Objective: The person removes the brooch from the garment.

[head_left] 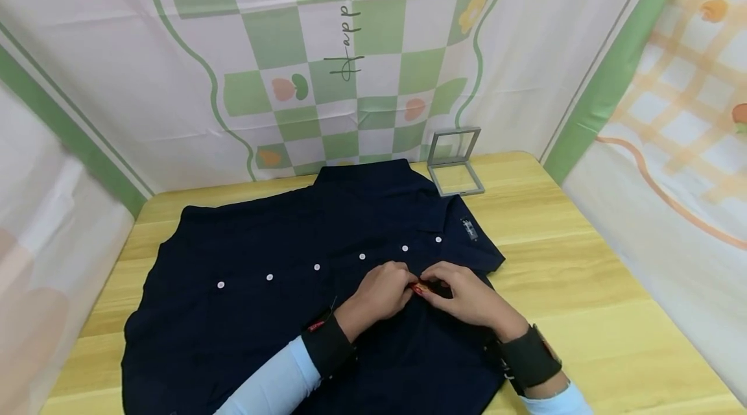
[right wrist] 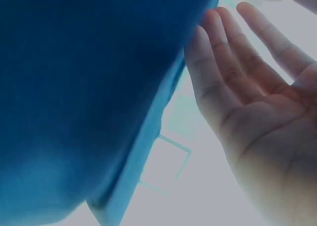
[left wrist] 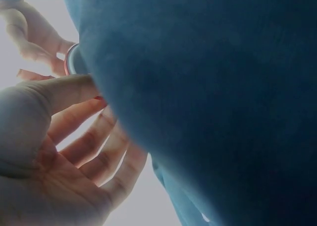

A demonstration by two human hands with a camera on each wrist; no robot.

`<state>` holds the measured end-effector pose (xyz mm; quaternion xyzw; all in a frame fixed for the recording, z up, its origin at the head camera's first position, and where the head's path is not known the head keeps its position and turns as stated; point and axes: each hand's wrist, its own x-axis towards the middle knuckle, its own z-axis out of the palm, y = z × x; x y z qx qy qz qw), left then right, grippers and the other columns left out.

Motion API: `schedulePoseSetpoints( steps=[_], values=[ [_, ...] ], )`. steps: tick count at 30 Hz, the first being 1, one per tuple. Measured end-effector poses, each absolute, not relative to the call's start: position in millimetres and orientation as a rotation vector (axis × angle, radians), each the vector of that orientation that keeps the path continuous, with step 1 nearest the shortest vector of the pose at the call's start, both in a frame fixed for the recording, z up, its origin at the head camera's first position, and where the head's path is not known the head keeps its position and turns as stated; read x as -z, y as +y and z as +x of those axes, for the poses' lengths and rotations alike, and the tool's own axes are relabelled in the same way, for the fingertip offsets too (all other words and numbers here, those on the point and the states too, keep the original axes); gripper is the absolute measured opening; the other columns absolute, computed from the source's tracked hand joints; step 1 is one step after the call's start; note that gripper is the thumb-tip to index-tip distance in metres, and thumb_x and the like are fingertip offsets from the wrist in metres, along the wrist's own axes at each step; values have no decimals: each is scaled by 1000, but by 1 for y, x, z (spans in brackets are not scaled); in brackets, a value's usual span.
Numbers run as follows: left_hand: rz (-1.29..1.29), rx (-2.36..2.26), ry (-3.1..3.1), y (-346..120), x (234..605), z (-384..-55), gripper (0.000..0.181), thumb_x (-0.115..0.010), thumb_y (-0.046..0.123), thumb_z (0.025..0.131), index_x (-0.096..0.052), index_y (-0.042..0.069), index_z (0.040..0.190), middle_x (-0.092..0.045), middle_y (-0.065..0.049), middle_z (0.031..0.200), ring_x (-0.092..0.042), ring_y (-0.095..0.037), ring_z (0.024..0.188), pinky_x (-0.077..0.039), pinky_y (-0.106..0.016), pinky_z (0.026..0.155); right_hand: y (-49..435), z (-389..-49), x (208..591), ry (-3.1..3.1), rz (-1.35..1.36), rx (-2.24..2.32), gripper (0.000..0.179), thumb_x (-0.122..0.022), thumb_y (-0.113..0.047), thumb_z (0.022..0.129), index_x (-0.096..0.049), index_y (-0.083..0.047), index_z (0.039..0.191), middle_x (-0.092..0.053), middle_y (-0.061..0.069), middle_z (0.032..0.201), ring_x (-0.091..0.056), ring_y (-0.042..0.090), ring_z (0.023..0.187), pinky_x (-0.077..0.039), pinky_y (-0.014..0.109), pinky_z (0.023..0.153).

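Note:
A navy button-up shirt [head_left: 262,227] lies spread on the table, its row of white buttons running across. Over its front, just below the buttons near the collar end, both hands meet at a small red-and-gold badge [head_left: 419,287]. The thumb and finger of my left hand [head_left: 382,292] pinch its left side. From the right, my right hand [head_left: 467,295] pinches it between thumb and index finger. In the left wrist view the badge [left wrist: 74,61] shows a rounded red rim and a greyish face, partly hidden by blurred shirt cloth [left wrist: 198,87]. Cloth also fills much of the right wrist view.
An open grey-framed clear case [head_left: 456,162] stands at the back of the wooden table [head_left: 560,285], beside the shirt collar. A dark label [head_left: 469,229] with pale script sits at the collar. Printed curtains [head_left: 379,45] hang around the table's back and sides.

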<state>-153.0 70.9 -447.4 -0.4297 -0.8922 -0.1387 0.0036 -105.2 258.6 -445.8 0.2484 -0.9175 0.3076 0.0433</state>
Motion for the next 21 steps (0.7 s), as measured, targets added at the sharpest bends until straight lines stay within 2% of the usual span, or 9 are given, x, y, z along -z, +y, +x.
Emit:
schedulePoseSetpoints(
  steps=[11, 21],
  values=[
    [-1298, 484, -2811, 71, 446, -154, 18, -65, 19, 87, -75, 14, 101, -72, -1, 94, -63, -11, 82, -57, -26, 71, 257, -96, 449, -2891, 573, -921, 15, -67, -18, 85, -67, -10, 98, -66, 4, 95, -60, 12, 80, -57, 34, 68],
    [-1311, 551, -2778, 71, 448, -152, 13, -65, 16, 85, -76, 13, 92, -70, -2, 80, -56, -7, 64, -50, -21, 56, 249, -94, 452, -2893, 514, -847, 14, -69, -18, 83, -68, -11, 94, -62, 0, 89, -59, 10, 78, -56, 31, 66]
  ],
)
